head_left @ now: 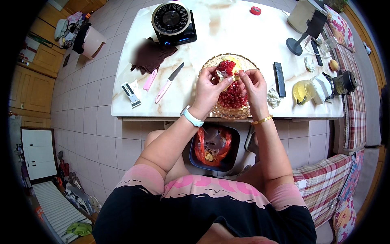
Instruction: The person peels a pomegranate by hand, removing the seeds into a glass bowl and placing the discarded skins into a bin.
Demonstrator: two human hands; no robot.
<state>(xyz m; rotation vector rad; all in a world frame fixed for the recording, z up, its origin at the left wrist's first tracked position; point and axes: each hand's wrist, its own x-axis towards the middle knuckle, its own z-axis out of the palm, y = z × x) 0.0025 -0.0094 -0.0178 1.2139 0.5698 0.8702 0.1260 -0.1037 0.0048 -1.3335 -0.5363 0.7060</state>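
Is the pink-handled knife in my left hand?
No, your left hand holds a pomegranate piece, while the knife lies on the table.

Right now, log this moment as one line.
left hand: holding pomegranate piece | right hand: close beside it | below: loose red seeds in amber bowl

Pomegranate piece (226, 67) up over bowl, gripped in left hand (211, 89)! Deep-red seeds packed on top, pale pith showing along lower left, broken face exposed. Right hand (255, 83) close in, fingertips at piece's right edge, whether touching too small to tell. Below, loose seeds (232, 98): glossy red heap, filling near half of bowl. Bowl (227, 113) itself: round, amber-tinted, see-through, patterned rim, sitting upright at near table edge.
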